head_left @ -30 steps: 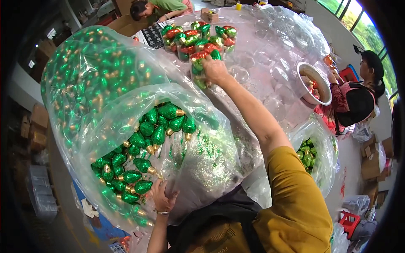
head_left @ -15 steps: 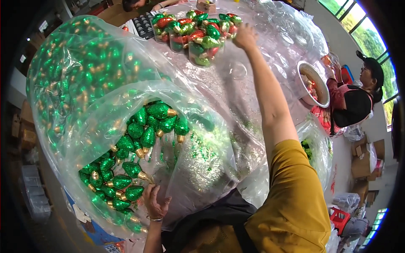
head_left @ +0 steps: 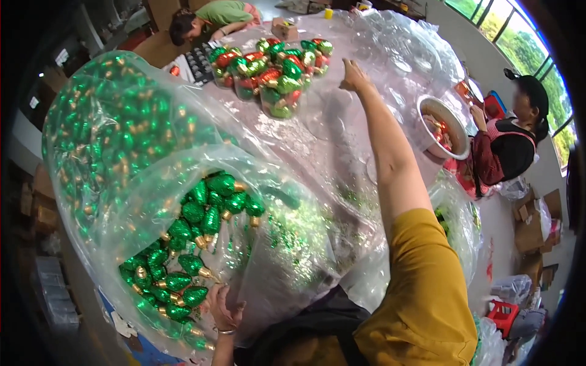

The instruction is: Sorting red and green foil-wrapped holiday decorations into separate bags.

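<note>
Glittery green bulbs point(head_left: 211, 221) fill a crinkled clear bag point(head_left: 177, 166) along the tabletop's point(head_left: 317, 29) left edge; smooth cups point(head_left: 281, 111) toward its far edge hold red ones too. Left hand point(head_left: 223, 308) lies loosely open by the bag's mouth; right hand point(head_left: 356, 77), half open, nears the cups; neither visibly grips anything.

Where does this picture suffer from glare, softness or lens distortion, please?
In the head view, whitish glare streaks the large clear plastic bag, softening what shows through it; in the head view, teardrop-shaped glittery green bulbs in its open mouth look clearer; in the head view, the bright dark-framed window bends near the rim, and the corners go black.
</note>
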Motion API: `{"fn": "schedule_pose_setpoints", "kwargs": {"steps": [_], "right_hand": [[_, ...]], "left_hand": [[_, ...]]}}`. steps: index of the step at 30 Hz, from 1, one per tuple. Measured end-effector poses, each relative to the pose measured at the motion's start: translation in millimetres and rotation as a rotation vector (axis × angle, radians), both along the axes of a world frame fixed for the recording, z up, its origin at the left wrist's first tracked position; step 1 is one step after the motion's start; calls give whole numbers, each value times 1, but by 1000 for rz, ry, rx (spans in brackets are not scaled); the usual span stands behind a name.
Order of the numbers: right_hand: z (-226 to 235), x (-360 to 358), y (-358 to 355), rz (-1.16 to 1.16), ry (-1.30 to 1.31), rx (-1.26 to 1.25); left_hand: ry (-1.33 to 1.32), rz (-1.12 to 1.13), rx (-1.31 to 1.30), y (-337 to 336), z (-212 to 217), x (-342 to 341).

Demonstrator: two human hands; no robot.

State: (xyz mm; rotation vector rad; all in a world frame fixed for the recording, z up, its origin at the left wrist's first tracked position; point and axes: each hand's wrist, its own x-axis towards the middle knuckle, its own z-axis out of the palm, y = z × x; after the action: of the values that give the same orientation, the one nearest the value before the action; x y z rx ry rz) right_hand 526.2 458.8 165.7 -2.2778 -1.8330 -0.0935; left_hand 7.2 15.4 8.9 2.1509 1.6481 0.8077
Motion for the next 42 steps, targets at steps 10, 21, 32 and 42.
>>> {"fn": "schedule_pose_setpoints", "kwargs": {"steps": [10, 21, 32, 42], "right_hand": [[-19, -21, 28, 87, -89, -11], [-21, 4, 34, 28, -63, -113], [15, -6, -52, 281, 368, 196], [114, -165, -358, 847, 277, -54]], "left_hand": [[15, 26, -9, -9, -4, -3], [34, 39, 20, 4, 4, -10], [4, -7, 47, 3, -1, 1], [34, 18, 82, -18, -3, -12]]}}
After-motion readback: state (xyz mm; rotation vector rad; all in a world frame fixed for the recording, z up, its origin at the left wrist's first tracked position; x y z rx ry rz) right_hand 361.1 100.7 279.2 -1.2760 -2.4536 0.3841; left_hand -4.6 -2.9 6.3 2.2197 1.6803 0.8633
